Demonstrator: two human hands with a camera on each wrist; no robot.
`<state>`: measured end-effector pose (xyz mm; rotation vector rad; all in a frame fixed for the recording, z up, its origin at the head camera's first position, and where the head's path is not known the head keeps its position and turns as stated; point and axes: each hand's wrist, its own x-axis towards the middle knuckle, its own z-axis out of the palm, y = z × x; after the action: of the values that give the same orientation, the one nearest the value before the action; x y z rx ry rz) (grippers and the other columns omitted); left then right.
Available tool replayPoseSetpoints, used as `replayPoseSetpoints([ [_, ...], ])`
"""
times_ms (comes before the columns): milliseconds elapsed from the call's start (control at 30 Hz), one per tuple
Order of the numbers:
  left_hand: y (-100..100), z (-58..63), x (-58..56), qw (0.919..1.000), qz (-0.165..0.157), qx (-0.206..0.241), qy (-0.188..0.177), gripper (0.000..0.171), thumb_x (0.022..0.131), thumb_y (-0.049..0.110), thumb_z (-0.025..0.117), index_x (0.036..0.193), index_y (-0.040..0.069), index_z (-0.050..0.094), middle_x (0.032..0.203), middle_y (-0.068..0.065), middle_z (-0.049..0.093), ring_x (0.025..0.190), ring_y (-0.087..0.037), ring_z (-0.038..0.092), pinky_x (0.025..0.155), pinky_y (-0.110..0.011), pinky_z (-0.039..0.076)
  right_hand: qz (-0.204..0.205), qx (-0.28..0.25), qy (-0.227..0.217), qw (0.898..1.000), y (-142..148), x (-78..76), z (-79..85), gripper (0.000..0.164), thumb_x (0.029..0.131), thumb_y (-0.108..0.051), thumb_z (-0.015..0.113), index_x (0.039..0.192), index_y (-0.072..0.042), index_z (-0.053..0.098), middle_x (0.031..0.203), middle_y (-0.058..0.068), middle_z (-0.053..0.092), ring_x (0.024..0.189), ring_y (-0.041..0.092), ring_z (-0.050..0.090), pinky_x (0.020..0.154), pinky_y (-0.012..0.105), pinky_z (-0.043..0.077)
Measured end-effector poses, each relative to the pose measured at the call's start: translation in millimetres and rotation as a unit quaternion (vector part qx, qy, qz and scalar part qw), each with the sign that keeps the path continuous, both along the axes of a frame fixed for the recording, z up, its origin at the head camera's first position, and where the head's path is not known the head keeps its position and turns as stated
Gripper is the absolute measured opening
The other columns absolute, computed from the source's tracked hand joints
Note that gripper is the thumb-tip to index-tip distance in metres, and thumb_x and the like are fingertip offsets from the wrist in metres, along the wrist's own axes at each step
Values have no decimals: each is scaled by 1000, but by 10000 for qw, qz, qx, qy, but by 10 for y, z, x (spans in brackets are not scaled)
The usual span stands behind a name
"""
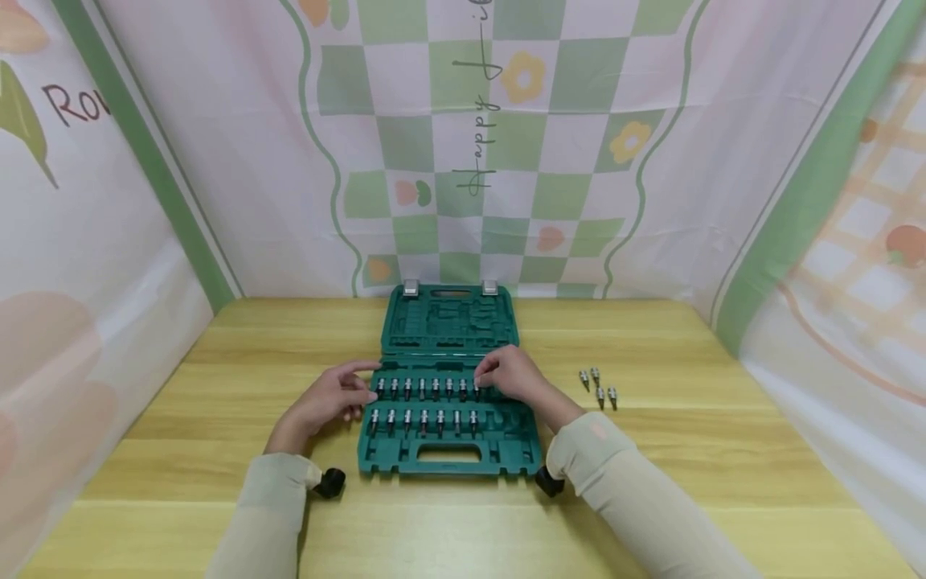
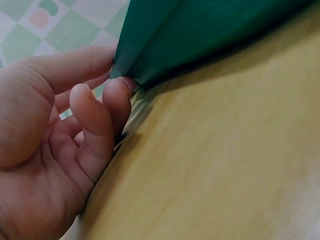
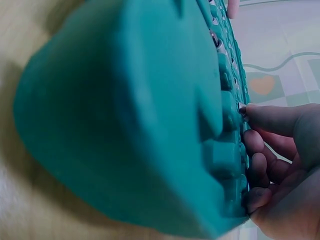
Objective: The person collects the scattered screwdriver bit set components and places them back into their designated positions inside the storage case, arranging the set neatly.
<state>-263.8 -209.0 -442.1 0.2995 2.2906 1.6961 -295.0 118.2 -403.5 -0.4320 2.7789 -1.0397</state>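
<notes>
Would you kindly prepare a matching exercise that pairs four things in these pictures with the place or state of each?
Things:
1. left hand
2. right hand
3. four loose bits
4. lid

Places or states:
A. on the table, to the right of the case
B. open, on the case's far side
C. at the case's left edge
D. pinching a bit in the case's far row

Pairs: 1-C, 2-D, 3-A, 4-B

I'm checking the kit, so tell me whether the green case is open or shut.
Open. The green case has its lid folded back, and rows of bits show inside.
</notes>
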Motion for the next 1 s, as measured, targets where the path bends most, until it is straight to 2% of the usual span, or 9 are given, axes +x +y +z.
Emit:
replayPoseSetpoints([
  [567,-23,-11,-10,9999,40,153,-61,52,93,7,65,142,10,48,97,-16,64,66,-25,59,54,-29,50,-3,36,-165,9999,-21,-5,14,7,87,-12,73,81,-12,75,83,-3,68,81,16,59,75,37,50],
  [833,-35,-17,-9,9989,109,424,-174,51,93,3,63,141,7,49,101,-18,62,77,-27,62,68,-36,56,11,120,53,9999,-28,20,7,9,87,-11,74,78,-11,70,80,-3,65,72,16,56,68,35,48],
  [1000,-31,-38,-12,9986,139,484,-156,50,93,2,63,141,7,50,103,-19,60,80,-27,62,71,-37,57,-57,181,63,9998,-43,42,-2,11,87,-13,74,78,-12,67,78,-2,63,68,17,54,63,34,45],
])
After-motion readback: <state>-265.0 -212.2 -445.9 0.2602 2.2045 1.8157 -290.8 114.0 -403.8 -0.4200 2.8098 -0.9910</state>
